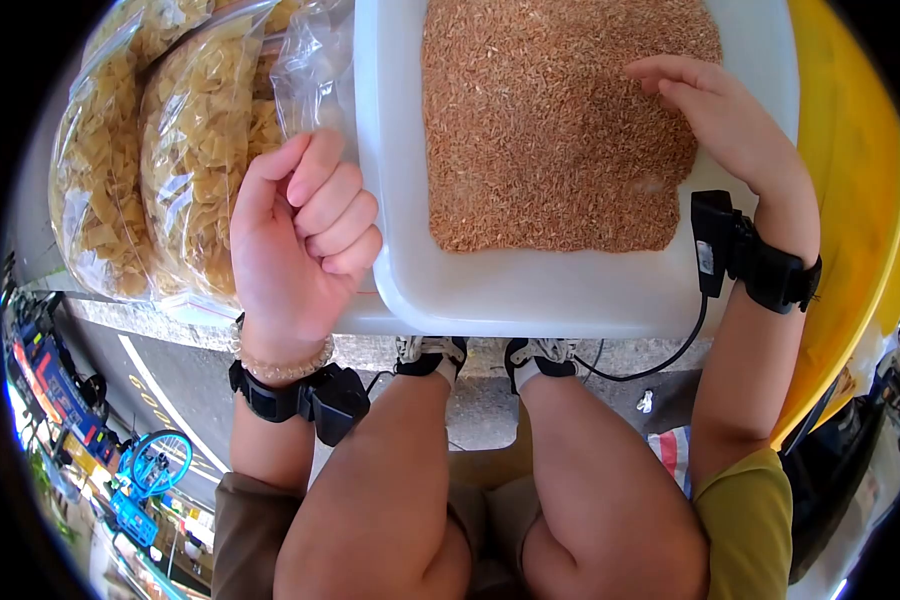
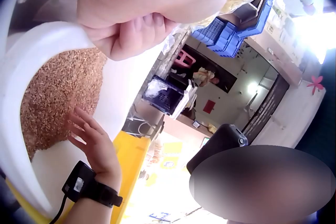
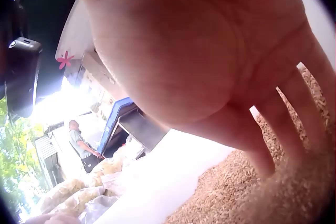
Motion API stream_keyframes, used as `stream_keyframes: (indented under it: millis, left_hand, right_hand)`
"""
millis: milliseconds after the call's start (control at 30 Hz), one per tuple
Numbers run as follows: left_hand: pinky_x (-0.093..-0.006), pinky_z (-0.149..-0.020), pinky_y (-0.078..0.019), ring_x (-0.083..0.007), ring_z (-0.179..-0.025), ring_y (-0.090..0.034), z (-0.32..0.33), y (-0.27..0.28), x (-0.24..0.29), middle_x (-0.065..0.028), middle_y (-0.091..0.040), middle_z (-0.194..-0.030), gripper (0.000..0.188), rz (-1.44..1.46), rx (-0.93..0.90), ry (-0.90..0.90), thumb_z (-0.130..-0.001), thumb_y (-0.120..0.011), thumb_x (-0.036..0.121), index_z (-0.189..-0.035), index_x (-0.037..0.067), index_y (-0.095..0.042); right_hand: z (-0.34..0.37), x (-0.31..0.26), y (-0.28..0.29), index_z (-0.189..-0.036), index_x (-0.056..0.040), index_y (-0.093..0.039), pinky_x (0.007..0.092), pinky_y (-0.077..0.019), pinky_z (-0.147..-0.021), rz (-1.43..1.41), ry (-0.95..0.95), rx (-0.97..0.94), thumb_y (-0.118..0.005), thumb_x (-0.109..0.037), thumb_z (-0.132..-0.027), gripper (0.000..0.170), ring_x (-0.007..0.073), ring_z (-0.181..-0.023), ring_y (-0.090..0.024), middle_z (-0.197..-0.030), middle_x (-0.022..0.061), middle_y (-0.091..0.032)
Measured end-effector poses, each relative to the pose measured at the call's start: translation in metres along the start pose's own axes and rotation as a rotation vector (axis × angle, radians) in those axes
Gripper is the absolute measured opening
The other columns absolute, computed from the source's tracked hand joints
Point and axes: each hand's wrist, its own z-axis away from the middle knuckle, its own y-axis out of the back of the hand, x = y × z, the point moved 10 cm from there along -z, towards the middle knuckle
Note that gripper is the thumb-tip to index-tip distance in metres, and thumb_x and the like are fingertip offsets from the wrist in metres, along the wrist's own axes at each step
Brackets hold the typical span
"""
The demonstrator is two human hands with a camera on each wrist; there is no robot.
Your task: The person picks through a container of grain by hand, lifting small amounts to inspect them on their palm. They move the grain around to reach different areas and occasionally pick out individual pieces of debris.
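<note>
Light's v. bright, w/ wrist-view glare & dark, warped edges.

From the middle of the rectangular white plastic tub (image 1: 540, 292), open air spans the loose brown grain (image 1: 540, 150) toward six o'clock, where bare tub floor offers passage. The person's right hand (image 1: 725, 115) blocks two o'clock; a curved yellow surface (image 1: 855, 160) limits three. Toward nine, the curled left hand (image 1: 305, 235) and clear bags of pale-yellow flakes (image 1: 185, 160) crowd the side. A thin black cable (image 1: 698, 326) hangs at five.
</note>
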Motion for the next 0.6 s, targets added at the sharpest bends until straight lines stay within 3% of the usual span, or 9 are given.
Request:
stream_keyframes:
  millis: [167, 233, 433, 600]
  left_hand:
    - [-0.0233, -0.04, -0.017, -0.0077, -0.045, -0.018, 0.0, -0.001, 0.0, 0.0053, -0.021, -0.053, 0.032, 0.002, 0.001, -0.002, -0.095, -0.035, 0.024, -0.066, 0.013, -0.031]
    - [-0.0234, -0.04, -0.017, -0.0077, -0.045, -0.018, 0.0, -0.001, 0.001, 0.0053, -0.021, -0.053, 0.032, 0.002, 0.006, -0.006, -0.095, -0.035, 0.024, -0.066, 0.013, -0.031]
    - [-0.0234, -0.04, -0.0171, -0.0077, -0.045, -0.018, -0.001, 0.0, 0.0, 0.0053, -0.022, -0.053, 0.032, 0.002, -0.019, 0.007, -0.095, -0.036, 0.024, -0.066, 0.013, -0.031]
    - [-0.023, -0.04, -0.0174, -0.0075, -0.045, -0.019, 0.0, 0.001, 0.0, 0.0053, -0.021, -0.053, 0.031, 0.004, 0.005, 0.008, -0.095, -0.036, 0.025, -0.066, 0.013, -0.031]
  right_hand:
    - [0.004, 0.023, -0.012, -0.112, -0.0086, -0.061, 0.0256, -0.0442, -0.078, 0.035, -0.176, -0.133, -0.039, -0.016, -0.09, 0.032, 0.0132, -0.088, -0.054, -0.1, 0.0031, -0.06]
    - [0.004, 0.015, -0.007, -0.1, -0.0021, -0.064, 0.033, -0.0441, -0.084, -0.059, -0.146, -0.042, -0.042, -0.011, -0.081, 0.031, 0.0229, -0.092, -0.059, -0.097, 0.011, -0.064]
    - [0.001, 0.026, -0.022, -0.104, -0.0015, -0.063, 0.0322, -0.0478, -0.073, -0.063, -0.242, -0.104, -0.043, -0.013, -0.083, 0.032, 0.0182, -0.078, -0.061, -0.089, 0.0097, -0.063]
    - [-0.004, 0.03, -0.031, -0.107, -0.0047, -0.062, 0.0303, -0.0472, -0.07, -0.066, -0.299, -0.143, -0.046, -0.017, -0.085, 0.03, 0.0167, -0.077, -0.061, -0.091, 0.0062, -0.062]
